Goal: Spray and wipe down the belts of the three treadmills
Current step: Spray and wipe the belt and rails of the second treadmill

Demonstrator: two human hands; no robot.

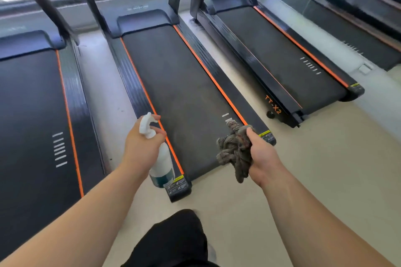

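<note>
Floor (314, 169), pale and smooth, carries three black machines side by side, each with orange trim along its running surface. The left belt (28, 115) runs off the left edge of view. The middle belt (180, 93) lies straight ahead, its rear end nearest the person. The right belt (282, 54) sits further off beside a mirror wall (347, 17). A black-clad knee (173, 240) shows at the bottom edge. The left hand (141, 147) grips a spray bottle (161, 169) by its neck over the rear left corner of the middle treadmill (219, 71), white nozzle pointing up the belt. The right hand (262, 154) clutches a bunched grey cloth (234, 151) over the rear right corner; whether it touches the deck, I cannot tell.
</note>
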